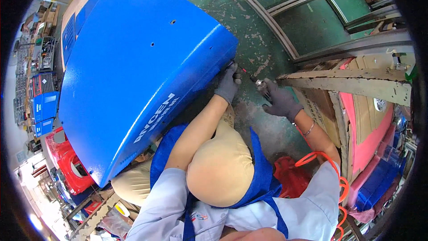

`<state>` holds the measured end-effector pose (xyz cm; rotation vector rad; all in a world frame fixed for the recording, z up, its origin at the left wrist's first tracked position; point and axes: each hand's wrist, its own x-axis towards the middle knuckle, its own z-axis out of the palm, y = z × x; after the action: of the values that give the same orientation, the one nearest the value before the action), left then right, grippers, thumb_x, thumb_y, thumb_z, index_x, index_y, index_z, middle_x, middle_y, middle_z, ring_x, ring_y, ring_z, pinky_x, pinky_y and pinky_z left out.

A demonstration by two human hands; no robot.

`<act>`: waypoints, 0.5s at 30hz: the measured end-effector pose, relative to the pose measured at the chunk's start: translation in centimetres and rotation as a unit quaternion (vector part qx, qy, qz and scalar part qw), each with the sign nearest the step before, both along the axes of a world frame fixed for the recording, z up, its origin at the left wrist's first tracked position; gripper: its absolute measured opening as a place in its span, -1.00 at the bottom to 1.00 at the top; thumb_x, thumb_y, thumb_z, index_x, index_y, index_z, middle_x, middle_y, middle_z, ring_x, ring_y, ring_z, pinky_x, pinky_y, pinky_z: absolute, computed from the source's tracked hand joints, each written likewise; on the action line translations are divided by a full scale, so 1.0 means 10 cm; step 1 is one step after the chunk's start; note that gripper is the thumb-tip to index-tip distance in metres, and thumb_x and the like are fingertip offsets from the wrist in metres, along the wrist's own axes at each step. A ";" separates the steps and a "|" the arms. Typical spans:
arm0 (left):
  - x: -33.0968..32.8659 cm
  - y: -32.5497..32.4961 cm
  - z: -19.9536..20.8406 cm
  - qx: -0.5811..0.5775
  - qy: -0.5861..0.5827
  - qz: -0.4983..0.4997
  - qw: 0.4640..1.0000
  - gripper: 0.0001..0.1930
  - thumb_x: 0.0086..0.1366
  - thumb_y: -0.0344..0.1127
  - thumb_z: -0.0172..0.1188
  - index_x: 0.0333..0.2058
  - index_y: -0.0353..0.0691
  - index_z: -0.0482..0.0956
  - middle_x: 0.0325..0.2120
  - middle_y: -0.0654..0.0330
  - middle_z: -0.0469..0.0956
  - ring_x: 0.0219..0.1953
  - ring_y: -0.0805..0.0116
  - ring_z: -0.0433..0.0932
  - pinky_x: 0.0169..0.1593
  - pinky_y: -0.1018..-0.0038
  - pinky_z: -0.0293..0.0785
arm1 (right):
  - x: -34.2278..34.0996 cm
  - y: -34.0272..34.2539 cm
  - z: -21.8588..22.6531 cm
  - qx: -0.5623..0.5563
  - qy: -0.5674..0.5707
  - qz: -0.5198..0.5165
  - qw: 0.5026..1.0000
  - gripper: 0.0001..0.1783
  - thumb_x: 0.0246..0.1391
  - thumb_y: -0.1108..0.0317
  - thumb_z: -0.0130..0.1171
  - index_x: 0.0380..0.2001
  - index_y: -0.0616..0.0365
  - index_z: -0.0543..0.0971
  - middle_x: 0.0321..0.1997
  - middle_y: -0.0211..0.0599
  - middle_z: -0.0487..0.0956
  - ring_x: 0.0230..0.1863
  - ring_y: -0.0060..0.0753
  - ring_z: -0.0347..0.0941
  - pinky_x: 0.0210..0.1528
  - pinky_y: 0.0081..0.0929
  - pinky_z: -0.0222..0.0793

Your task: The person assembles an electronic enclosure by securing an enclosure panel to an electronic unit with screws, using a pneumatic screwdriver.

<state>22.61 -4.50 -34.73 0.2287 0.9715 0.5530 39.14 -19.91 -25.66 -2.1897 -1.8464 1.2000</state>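
A large blue sheet-metal panel [129, 62] with two small holes in its face leans in front of me on the left. My left hand [228, 84], in a dark grey glove, is closed at its lower right edge. Whatever its fingertips pinch there is too small to make out. To the right, my gloved right hand [283, 101] grips a silver air tool [263, 89] whose slim tip with a red part points toward the left hand. The tip is apart from the panel. An orange coiled air hose [342, 187] runs beside my right arm.
A metal-framed rack [285, 44] stands on the worn green floor [249, 22] at the far right. A chipped beam [347, 80] and cardboard [365, 71] are close to my right arm. Red moulded parts [73, 165] and shelves of tools [44, 53] line the left.
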 end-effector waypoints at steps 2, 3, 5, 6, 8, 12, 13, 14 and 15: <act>0.01 -0.01 0.03 -0.025 0.016 -0.015 0.999 -0.95 0.27 -0.27 0.18 -0.35 0.00 0.49 -0.55 0.42 0.39 -0.51 0.56 0.34 -0.60 0.64 0.19 | 0.03 0.01 0.00 0.090 -0.078 0.024 0.993 0.07 -0.27 0.07 0.39 0.26 0.18 0.06 -0.08 0.19 0.47 -0.19 0.22 0.49 -0.13 -0.11 0.42; -0.01 -0.01 0.02 -0.026 0.018 -0.015 0.999 -0.95 0.27 -0.27 0.18 -0.35 0.00 0.49 -0.55 0.42 0.39 -0.51 0.56 0.34 -0.60 0.64 0.19 | 0.03 0.03 0.04 0.090 -0.077 0.024 0.993 0.07 -0.27 0.07 0.39 0.26 0.18 0.06 -0.08 0.19 0.47 -0.19 0.22 0.49 -0.13 -0.11 0.42; -0.04 0.02 0.00 -0.010 -0.006 0.016 1.000 -0.92 0.23 -0.30 0.23 -0.37 0.03 0.49 -0.55 0.43 0.37 -0.54 0.58 0.34 -0.61 0.66 0.20 | 0.05 0.08 0.16 -0.017 0.092 -0.021 0.995 0.14 -0.26 0.00 0.38 0.30 0.22 0.01 0.08 0.19 0.42 0.02 0.19 0.42 0.06 -0.07 0.35; -0.04 0.04 -0.02 -0.009 -0.005 0.017 1.000 -0.92 0.23 -0.30 0.23 -0.37 0.03 0.49 -0.55 0.43 0.37 -0.54 0.58 0.34 -0.61 0.66 0.20 | 0.03 0.09 0.14 -0.016 0.094 -0.020 0.995 0.14 -0.26 0.00 0.38 0.30 0.22 0.01 0.08 0.19 0.42 0.02 0.19 0.42 0.06 -0.07 0.35; -0.02 0.04 -0.05 0.014 -0.007 0.021 1.000 -0.94 0.25 -0.30 0.20 -0.32 0.01 0.49 -0.50 0.41 0.37 -0.48 0.55 0.33 -0.58 0.67 0.19 | -0.01 0.06 0.08 0.039 0.188 -0.042 0.980 0.15 -0.26 0.02 0.39 0.31 0.20 -0.01 0.08 0.20 0.42 0.03 0.21 0.42 0.07 -0.09 0.35; -0.02 0.03 -0.02 -0.006 -0.020 0.021 1.000 -0.91 0.24 -0.33 0.20 -0.29 0.00 0.50 -0.47 0.40 0.38 -0.47 0.54 0.32 -0.58 0.67 0.20 | 0.01 0.10 0.02 0.040 -0.020 0.001 0.999 0.14 -0.26 0.05 0.39 0.32 0.15 -0.02 0.03 0.17 0.45 0.00 0.19 0.44 0.03 -0.10 0.37; 0.00 0.04 0.00 -0.005 -0.036 0.026 0.999 -0.91 0.24 -0.35 0.20 -0.29 -0.01 0.49 -0.47 0.40 0.38 -0.48 0.54 0.31 -0.59 0.67 0.20 | 0.07 0.15 0.03 0.019 -0.037 0.013 0.999 0.13 -0.24 0.07 0.38 0.33 0.15 -0.03 0.01 0.15 0.45 -0.01 0.18 0.44 0.01 -0.11 0.38; -0.01 0.05 0.01 -0.003 -0.052 0.032 0.998 -0.91 0.24 -0.37 0.20 -0.30 -0.02 0.49 -0.48 0.39 0.37 -0.48 0.53 0.30 -0.59 0.66 0.20 | 0.09 0.19 0.05 -0.001 -0.054 0.024 0.998 0.12 -0.23 0.09 0.37 0.33 0.16 -0.03 -0.01 0.13 0.46 -0.03 0.17 0.45 -0.01 -0.11 0.39; -0.02 0.07 0.01 -0.003 -0.051 0.030 0.998 -0.91 0.24 -0.37 0.20 -0.30 -0.02 0.49 -0.48 0.39 0.37 -0.48 0.53 0.30 -0.59 0.66 0.20 | 0.09 0.20 0.04 -0.002 -0.054 0.023 0.998 0.12 -0.23 0.09 0.37 0.33 0.16 -0.03 -0.01 0.13 0.46 -0.03 0.17 0.45 -0.01 -0.11 0.39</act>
<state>22.44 -3.78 -34.66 0.1636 0.8838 0.6113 40.02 -17.94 -25.25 -2.2680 -1.9457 1.1145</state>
